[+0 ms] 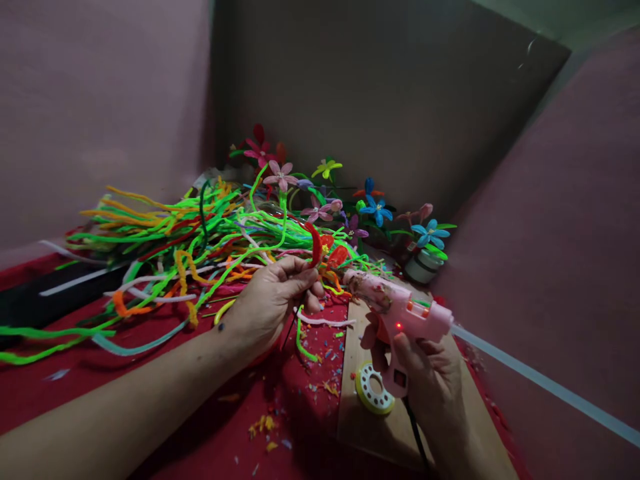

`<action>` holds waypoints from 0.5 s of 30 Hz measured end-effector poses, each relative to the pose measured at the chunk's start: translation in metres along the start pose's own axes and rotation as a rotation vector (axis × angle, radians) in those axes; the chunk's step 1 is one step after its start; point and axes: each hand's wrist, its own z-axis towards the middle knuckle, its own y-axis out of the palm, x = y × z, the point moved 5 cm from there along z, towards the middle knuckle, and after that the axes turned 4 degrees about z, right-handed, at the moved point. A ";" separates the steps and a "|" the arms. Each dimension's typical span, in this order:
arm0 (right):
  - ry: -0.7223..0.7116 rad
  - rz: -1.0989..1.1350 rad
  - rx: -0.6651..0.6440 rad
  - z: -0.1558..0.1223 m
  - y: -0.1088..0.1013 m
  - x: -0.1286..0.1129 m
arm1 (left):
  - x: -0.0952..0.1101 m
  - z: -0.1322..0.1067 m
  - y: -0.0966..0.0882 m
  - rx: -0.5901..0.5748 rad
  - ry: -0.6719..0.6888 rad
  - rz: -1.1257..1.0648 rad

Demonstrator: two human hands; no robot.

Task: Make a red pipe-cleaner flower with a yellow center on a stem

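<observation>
My left hand (273, 300) is closed in a pinch on a red pipe-cleaner flower piece (320, 250), holding it up over the red cloth (150, 373). My right hand (425, 377) is wrapped round the handle of a pink hot glue gun (400, 310), whose red light is on. The gun's nozzle points left and sits right at the red petals. A black cord (415, 430) runs down from the gun's handle.
A heap of loose pipe cleaners (175, 240), green, orange, white and red, covers the left and middle. Finished pipe-cleaner flowers (375, 210) stand at the back by a small white pot (423, 265). A wooden board (360, 413) holds a yellow-white round disc (373, 390). Walls close in behind and to the right.
</observation>
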 end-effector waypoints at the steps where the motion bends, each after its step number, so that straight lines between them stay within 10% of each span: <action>1: -0.006 -0.001 0.003 0.000 0.000 0.000 | 0.000 0.000 0.000 -0.002 0.001 0.003; 15: 0.025 0.009 0.065 -0.001 0.005 -0.008 | -0.003 -0.001 -0.001 -0.019 0.000 0.052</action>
